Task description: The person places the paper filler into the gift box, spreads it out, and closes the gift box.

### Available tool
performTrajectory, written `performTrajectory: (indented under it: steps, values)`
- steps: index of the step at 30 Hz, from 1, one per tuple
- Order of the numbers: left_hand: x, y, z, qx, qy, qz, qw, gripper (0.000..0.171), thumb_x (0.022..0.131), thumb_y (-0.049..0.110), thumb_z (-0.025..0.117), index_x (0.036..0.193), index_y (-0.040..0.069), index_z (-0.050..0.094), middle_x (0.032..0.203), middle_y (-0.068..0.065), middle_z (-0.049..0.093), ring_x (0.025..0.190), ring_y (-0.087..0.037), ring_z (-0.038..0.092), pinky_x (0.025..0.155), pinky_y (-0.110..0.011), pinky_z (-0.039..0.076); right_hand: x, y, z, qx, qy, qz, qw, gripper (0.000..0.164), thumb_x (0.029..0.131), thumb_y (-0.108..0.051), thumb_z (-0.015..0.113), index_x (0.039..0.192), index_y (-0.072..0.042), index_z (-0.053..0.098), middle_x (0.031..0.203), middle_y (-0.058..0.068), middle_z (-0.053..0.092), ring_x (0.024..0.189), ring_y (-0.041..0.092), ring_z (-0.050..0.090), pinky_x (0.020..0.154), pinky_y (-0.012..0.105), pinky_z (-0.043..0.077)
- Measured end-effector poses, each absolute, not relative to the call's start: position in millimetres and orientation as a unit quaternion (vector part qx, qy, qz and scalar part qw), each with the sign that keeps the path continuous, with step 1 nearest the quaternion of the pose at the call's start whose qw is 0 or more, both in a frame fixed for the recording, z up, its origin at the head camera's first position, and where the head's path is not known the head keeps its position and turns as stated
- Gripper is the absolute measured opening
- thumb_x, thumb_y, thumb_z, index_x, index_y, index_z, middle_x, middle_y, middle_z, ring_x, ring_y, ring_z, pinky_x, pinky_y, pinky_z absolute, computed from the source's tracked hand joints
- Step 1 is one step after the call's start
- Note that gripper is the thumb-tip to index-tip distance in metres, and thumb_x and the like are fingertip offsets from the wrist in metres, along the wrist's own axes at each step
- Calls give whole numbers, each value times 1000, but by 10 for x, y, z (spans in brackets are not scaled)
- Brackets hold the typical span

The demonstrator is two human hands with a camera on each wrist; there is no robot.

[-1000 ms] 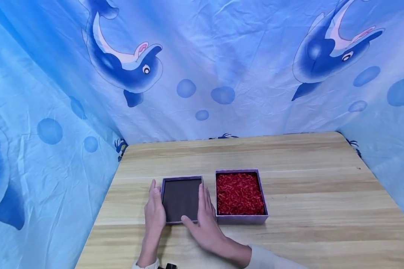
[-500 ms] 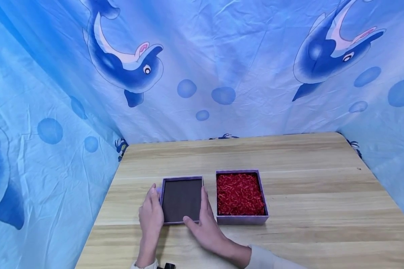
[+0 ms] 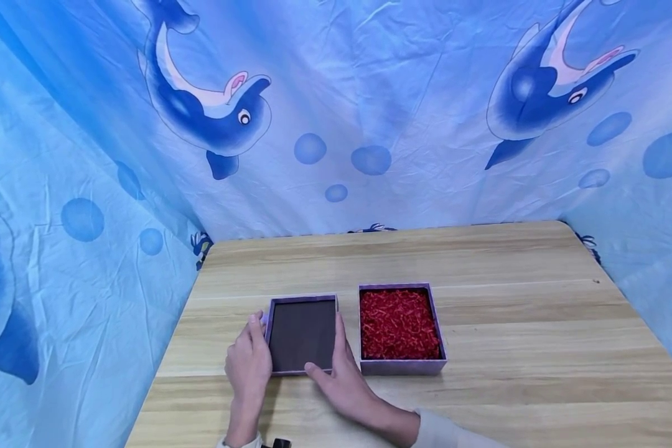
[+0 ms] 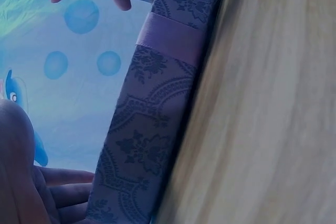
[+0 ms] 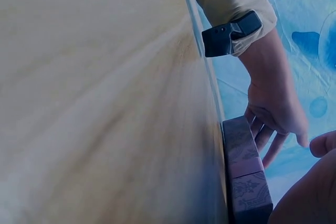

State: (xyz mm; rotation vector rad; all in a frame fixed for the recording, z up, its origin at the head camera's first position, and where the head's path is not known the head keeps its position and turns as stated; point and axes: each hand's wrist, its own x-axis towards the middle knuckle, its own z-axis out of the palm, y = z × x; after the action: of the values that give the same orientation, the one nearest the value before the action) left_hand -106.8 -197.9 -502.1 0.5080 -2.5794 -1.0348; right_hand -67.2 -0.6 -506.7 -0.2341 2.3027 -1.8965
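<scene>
A shallow, square purple box with a flat dark inside lies on the table between my hands. In the left wrist view its near side has a damask pattern crossed by a pale ribbon band. My left hand is at its left side; the right wrist view shows that hand's fingers long and loose against the box's end. Along the right side run the fairly straight fingers of my right hand, thumb spread toward the near right corner. A light purple bit peeks out by the left fingertips.
Close to the right of my right hand stands a deeper purple box filled with red shredded paper. The wood-grain table is bounded behind and at the sides by a blue dolphin curtain.
My left hand has shifted left and toward me, its fingers bending a little. The right hand's fingers have slid slightly nearer along the box's side. Both boxes stay practically in place.
</scene>
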Motion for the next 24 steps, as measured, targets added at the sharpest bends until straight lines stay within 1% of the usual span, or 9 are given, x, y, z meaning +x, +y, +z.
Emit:
performTrajectory:
  steps: [2,5,8,11,13,18,20,22,24]
  values:
    - [-1070,-1972,-5023,177,-903,-355,164,69,121,51,24,145,12,75,132,-28,75,110,-66,69,82,-74,53,-663,-3,-5053,-83,767,-631,76,115,102,-25,77,178,-9,-8,185,24,-3,169,48,6,133,72,10]
    - [-1068,-1964,-5007,175,-900,-352,190,67,121,48,25,142,11,77,124,-24,79,107,-64,71,79,-73,53,-649,3,-5024,-87,773,-623,78,116,101,-28,77,178,-12,-8,185,21,-4,170,45,6,133,71,12]
    - [-1048,-1953,-4944,175,-893,-358,212,65,121,46,26,142,12,77,118,-19,82,108,-62,72,80,-71,53,-623,17,-4978,-92,777,-617,80,116,102,-30,76,179,-15,-9,186,18,-4,170,45,7,133,72,13]
    - [-1018,-1947,-4862,171,-887,-363,228,64,121,45,25,142,13,77,115,-16,83,110,-60,73,78,-70,53,-587,40,-4919,-105,779,-614,80,116,103,-34,76,179,-17,-10,186,16,-6,170,44,6,132,73,13]
    - [-999,-1942,-4814,168,-883,-367,242,63,121,43,26,143,14,77,114,-14,83,111,-59,73,77,-69,53,-566,57,-4868,-117,777,-613,77,115,103,-35,75,179,-18,-11,186,14,-8,170,42,4,132,74,13]
    - [-962,-1922,-4711,153,-866,-380,286,58,121,38,29,143,13,76,109,-16,84,110,-58,73,71,-63,54,-542,113,-4710,-140,772,-615,74,114,105,-34,73,178,-20,-14,187,7,-10,171,37,1,132,73,11]
    - [-946,-1915,-4671,141,-860,-386,304,55,122,36,31,143,12,76,106,-16,84,108,-56,75,68,-54,54,-534,141,-4644,-143,770,-618,73,114,105,-33,73,178,-21,-14,187,5,-10,171,35,1,133,73,11]
    - [-931,-1907,-4632,127,-854,-392,318,52,122,33,33,143,13,77,106,-16,84,103,-52,77,67,-39,54,-522,174,-4579,-143,769,-619,68,115,104,-32,74,179,-22,-13,187,4,-9,171,34,2,133,72,12]
    - [-911,-1895,-4595,108,-846,-405,328,50,122,30,34,144,14,76,106,-17,84,96,-45,81,66,-21,53,-506,211,-4516,-145,770,-619,60,115,104,-31,75,179,-22,-11,187,2,-8,171,32,1,133,72,11]
